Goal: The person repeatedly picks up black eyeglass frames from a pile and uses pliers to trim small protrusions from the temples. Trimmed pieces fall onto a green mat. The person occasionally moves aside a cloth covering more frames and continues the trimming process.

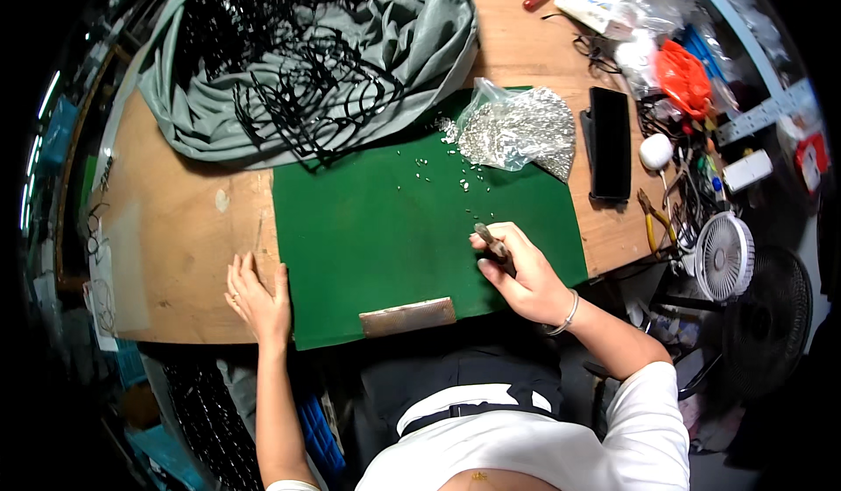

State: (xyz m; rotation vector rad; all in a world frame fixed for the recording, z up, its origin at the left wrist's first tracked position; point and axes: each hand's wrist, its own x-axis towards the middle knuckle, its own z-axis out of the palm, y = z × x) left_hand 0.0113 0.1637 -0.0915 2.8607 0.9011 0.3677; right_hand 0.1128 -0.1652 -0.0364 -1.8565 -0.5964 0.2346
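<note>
My left hand (256,299) lies on the wooden tabletop with its fingers spread, its thumb beside the left edge of a green mat (368,228). Over the right part of the mat, my right hand (524,272) is closed round a dark, short hand tool (496,247); it looks like pliers, but its jaws are not clear. Beyond this hand, small silver metal pieces (464,184) are scattered on the mat. Many more fill a clear plastic bag (517,132) lying on its far right corner. A flat metal plate (407,317) sits at the mat's front edge.
Grey cloth (429,44) at the far left surrounds a heap of black thin frames (307,97), like eyeglass frames. On the right are a black phone (611,145), yellow-handled pliers (653,219), a white fan (724,256), cables and an orange-red plastic bag (683,79).
</note>
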